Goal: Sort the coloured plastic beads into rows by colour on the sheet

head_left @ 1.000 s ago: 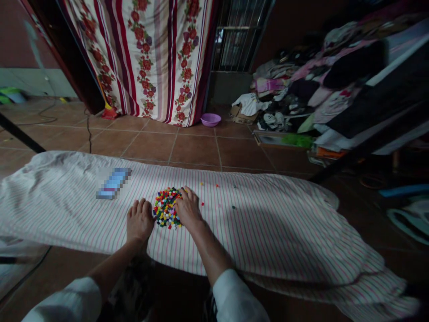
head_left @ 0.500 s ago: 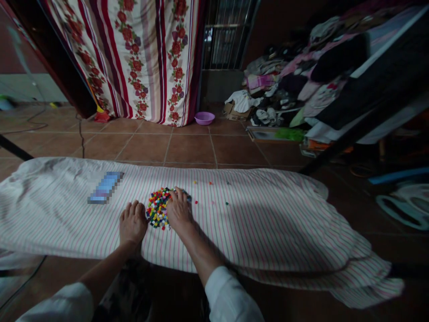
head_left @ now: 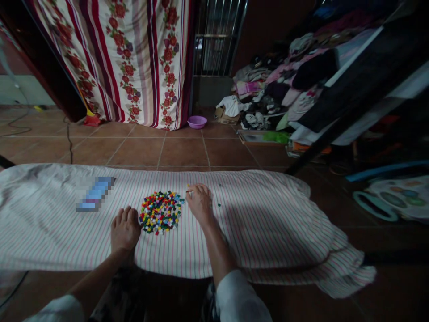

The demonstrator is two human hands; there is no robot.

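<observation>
On the striped cloth [head_left: 161,255] lies a round heap of small coloured block-like pieces [head_left: 161,212], red, yellow, green, white, blue and black. My left hand [head_left: 125,229] rests palm down against the heap's left edge, its fingers stretched forward and holding nothing I can see. To the right of the heap, my right hand [head_left: 200,205] hovers low with thumb and forefinger pinched on a tiny piece, its colour unclear. Past its fingertips sits a single yellow piece [head_left: 188,185]. Two dark green pieces, one nearer [head_left: 219,205] and one farther [head_left: 220,184], lie to its right. The hand covers other single pieces.
A phone-like object [head_left: 96,193], blurred, lies on the cloth at the left. Beyond the cloth-covered surface are a tiled floor, a purple basin [head_left: 197,122], a floral curtain [head_left: 144,62] and a heap of clothes [head_left: 268,89]. A dark slanting bar [head_left: 321,143] rises at the right.
My right hand has moved right from the heap to over the single pieces, uncovering the heap's right side. My left hand stays beside the heap. The whole view has shifted slightly.
</observation>
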